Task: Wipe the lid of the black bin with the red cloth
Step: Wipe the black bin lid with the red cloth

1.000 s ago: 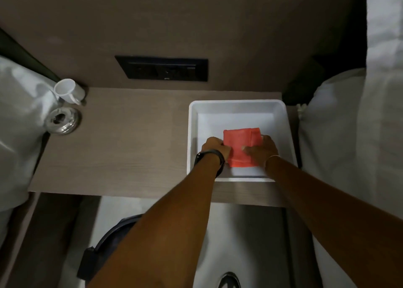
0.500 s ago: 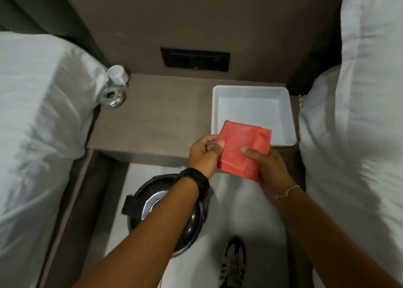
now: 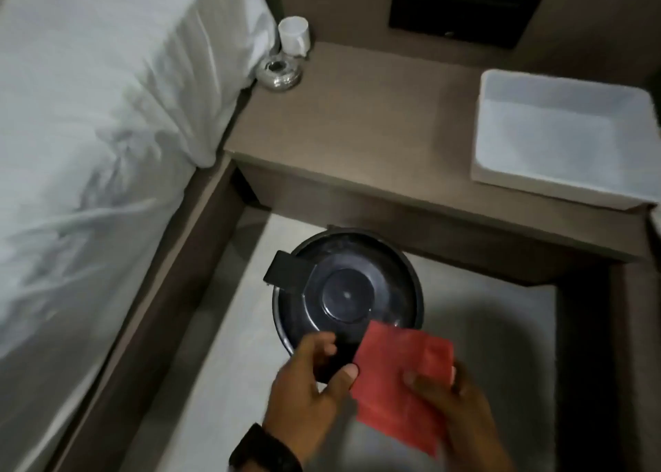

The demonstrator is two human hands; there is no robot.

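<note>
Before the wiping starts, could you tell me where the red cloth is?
In the head view, low and right of centre: the cloth is held by both hands, over the bin's near edge.

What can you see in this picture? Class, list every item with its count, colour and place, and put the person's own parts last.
Black bin: one, black, on the floor below the bedside shelf.
Lid: one, black, closed on the bin.
Red cloth: one, red, held above the bin's near edge.
Tray: one, white, right end of the shelf.
Cup: one, white, shelf's far left corner.
Metal dish: one, silver, beside the cup.
Wall panel: one, black, above the shelf.
Bedding: white, left.
Left hand: gripping the cloth's left edge; dark wristband.
Right hand: gripping the cloth's right side.
</note>
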